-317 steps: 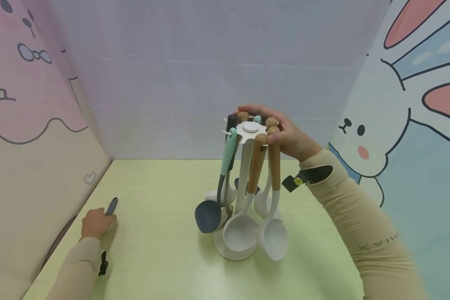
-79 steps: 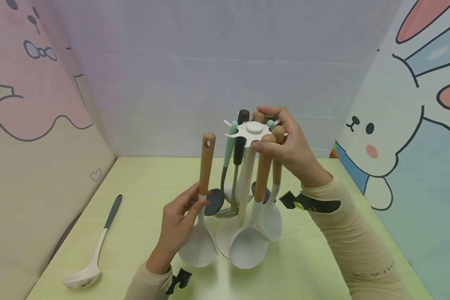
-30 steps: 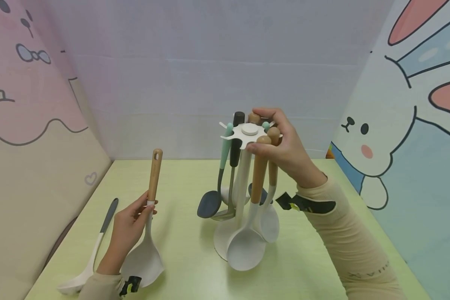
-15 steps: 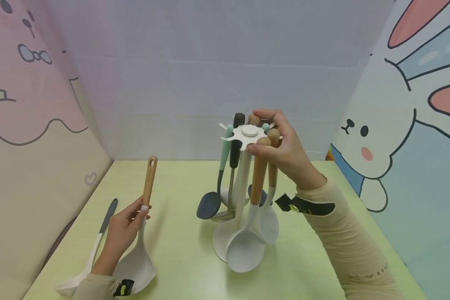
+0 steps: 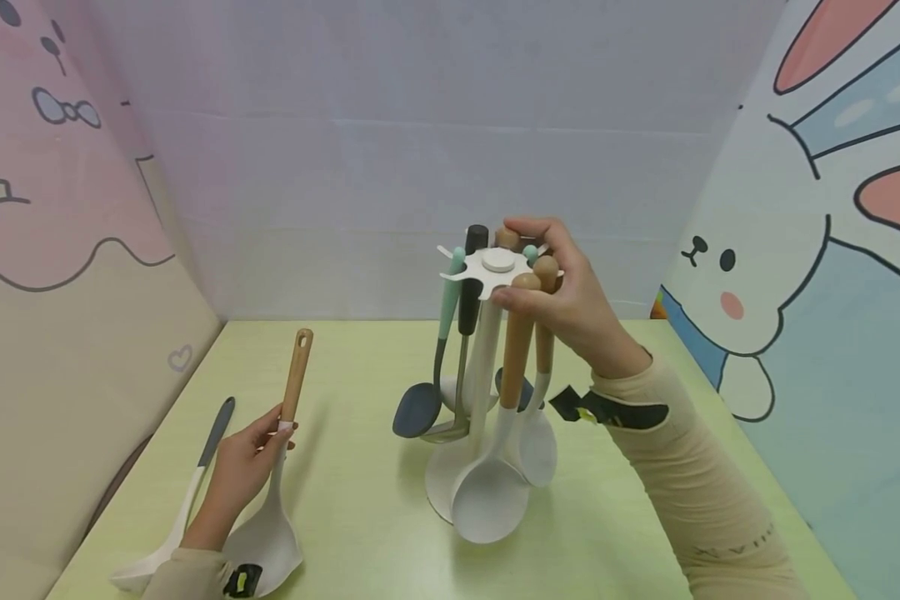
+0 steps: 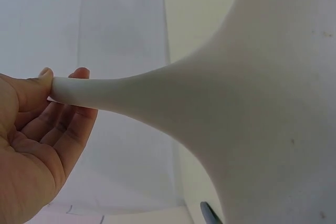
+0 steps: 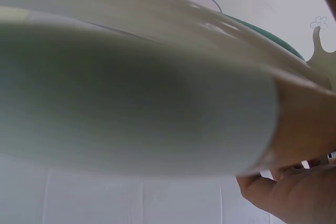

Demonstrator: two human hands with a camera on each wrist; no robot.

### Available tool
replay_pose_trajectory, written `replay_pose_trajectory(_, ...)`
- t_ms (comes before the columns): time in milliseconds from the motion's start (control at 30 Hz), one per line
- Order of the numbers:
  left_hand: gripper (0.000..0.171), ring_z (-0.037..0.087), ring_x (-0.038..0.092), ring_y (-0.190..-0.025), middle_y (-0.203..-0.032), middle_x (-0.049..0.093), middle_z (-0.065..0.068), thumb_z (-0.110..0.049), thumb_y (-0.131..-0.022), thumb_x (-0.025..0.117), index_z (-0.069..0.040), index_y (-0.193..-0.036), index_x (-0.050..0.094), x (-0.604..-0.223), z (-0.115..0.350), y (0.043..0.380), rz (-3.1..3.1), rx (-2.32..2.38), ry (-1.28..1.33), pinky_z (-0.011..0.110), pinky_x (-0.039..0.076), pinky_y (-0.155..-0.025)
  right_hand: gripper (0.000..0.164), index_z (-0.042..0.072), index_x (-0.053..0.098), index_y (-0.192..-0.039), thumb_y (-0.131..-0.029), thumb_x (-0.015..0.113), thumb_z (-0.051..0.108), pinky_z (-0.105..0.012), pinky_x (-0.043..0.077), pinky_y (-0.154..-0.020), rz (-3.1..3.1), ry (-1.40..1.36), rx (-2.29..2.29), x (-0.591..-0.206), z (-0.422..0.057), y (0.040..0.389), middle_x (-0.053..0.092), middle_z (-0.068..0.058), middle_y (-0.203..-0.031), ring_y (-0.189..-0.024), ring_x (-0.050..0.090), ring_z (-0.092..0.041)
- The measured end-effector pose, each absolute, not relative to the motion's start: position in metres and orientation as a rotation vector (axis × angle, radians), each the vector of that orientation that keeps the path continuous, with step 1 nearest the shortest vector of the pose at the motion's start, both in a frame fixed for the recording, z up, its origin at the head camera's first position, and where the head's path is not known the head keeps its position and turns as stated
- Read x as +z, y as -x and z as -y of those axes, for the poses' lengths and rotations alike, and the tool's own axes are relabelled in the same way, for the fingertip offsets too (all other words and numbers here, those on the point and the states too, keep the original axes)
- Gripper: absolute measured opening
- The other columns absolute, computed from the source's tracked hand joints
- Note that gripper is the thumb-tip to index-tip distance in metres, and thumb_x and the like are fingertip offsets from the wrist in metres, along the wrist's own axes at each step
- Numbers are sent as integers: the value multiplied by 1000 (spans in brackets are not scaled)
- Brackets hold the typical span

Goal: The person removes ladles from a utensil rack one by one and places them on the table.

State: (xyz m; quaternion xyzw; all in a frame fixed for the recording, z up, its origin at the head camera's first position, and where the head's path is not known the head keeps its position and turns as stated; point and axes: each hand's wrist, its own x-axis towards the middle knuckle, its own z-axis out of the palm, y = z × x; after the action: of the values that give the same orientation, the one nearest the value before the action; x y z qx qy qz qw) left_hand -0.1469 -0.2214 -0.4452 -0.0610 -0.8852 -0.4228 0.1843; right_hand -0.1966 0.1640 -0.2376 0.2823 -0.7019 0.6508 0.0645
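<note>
At the left of the head view my left hand (image 5: pixel 242 467) pinches a spatula (image 5: pixel 296 375) where its wooden handle meets the white neck. Its broad white blade (image 6: pixel 262 108) points toward me, low over the table, partly behind the wrist. Beside it lies a white ladle with a grey handle (image 5: pixel 215 433), its bowl partly covered by my sleeve. My right hand (image 5: pixel 577 304) grips the top of a white utensil rack (image 5: pixel 498 262), fingers around the wooden handle ends. From the rack hang a large white ladle (image 5: pixel 491 504), a mint-handled dark utensil (image 5: pixel 417 410) and several others.
The pale yellow-green table (image 5: pixel 360 533) meets a plain light curtain (image 5: pixel 345 208) at the back. Printed cartoon panels stand on both sides, with a rabbit panel (image 5: pixel 750 283) at the right. In the right wrist view a hanging white utensil (image 7: pixel 131 103) fills most of the picture.
Earlier my left hand put the grey-handled ladle down at the left. It then carried the spatula from the rack leftward and lowered it. My right hand stays on the rack, which has turned slightly.
</note>
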Motion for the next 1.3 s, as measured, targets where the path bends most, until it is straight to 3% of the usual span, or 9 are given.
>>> replay_pose_trajectory(1300,40,31,72,-76,-99,70,29,-2,-96,62,20,-128,53,-469,243,176,2794,-1168,6,29,52,-61,78,0,39,-144,-75,74,11,-31,49,-86,2113,-863,1967,-238,-164,196,46,-7,-130,-89,58,-16)
